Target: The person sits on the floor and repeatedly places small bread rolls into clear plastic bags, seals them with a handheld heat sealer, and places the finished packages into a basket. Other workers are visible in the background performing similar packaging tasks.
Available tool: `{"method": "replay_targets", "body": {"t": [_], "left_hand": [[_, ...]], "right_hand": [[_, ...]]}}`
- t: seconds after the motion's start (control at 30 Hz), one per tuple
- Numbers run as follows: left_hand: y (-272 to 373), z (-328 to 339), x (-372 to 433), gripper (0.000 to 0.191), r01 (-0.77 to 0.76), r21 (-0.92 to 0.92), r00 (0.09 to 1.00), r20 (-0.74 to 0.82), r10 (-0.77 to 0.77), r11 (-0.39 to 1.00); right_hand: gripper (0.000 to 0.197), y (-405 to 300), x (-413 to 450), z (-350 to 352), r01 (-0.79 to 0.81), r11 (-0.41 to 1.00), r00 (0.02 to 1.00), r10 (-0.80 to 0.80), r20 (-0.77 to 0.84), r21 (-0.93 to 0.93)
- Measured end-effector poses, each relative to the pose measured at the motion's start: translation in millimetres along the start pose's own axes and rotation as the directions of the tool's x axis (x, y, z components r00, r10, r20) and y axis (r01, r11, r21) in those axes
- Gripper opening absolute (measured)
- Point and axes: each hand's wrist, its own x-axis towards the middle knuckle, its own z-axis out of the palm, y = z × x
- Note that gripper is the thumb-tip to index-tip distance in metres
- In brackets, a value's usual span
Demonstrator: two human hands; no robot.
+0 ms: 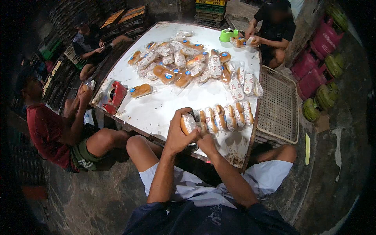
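Note:
Near the front edge of a white-topped table (158,116), my left hand (179,133) is closed round a bread bun in a clear plastic wrapper (188,124). My right hand (207,144) touches the lower right end of that wrapper; its fingertips are partly hidden, so its grip is hard to make out. Just right of my hands stands a row of wrapped buns (230,117), side by side. A dark object, mostly hidden, lies behind and below my hands. Farther back lies a large loose pile of wrapped buns (176,63), and one wrapped bun (141,90) lies apart at the left.
A red tape dispenser (115,97) stands at the left edge, a green one (228,35) at the back. Plastic crates (277,105) adjoin the right side; gas cylinders (311,76) stand beyond. Several people sit around, one at the back right (273,32) handling buns.

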Motion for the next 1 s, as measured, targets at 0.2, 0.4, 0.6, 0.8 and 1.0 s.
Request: {"method": "replay_targets", "body": {"t": [0.2, 0.4, 0.6, 0.8, 1.0], "left_hand": [[3.1, -14.4, -4.8, 0.066, 0.095, 0.051, 0.995, -0.047, -0.092, 0.994], [-1.5, -9.6, -5.8, 0.068, 0.052, 0.234, 0.994, 0.085, -0.074, 0.971], [14.0, 5.9, -10.9, 0.068, -0.026, 0.446, 0.955, 0.275, -0.11, 0.894], [14.0, 26.8, -12.7, 0.062, 0.178, -0.133, 0.849, 0.522, -0.084, 0.975], [1.7, 57.0, -27.6, 0.055, 0.356, -0.566, 0.908, 0.398, -0.131, 0.743]], "right_hand": [[0.029, -24.6, -37.3, 6.2, 0.256, 0.954, 0.965, -0.242, 0.102, -0.154], [0.031, 51.8, -13.1, -60.5, 0.56, 0.649, 0.828, -0.453, 0.33, -0.514], [0.031, -106.0, -48.8, -99.9, 0.373, 0.928, 0.879, -0.347, 0.326, -0.019], [0.045, -45.5, -7.4, -108.8, 0.12, 0.986, 0.928, -0.069, 0.365, -0.119], [0.063, -1.3, -33.7, -84.9, 0.099, 0.856, 0.926, -0.266, 0.268, 0.508]]}}
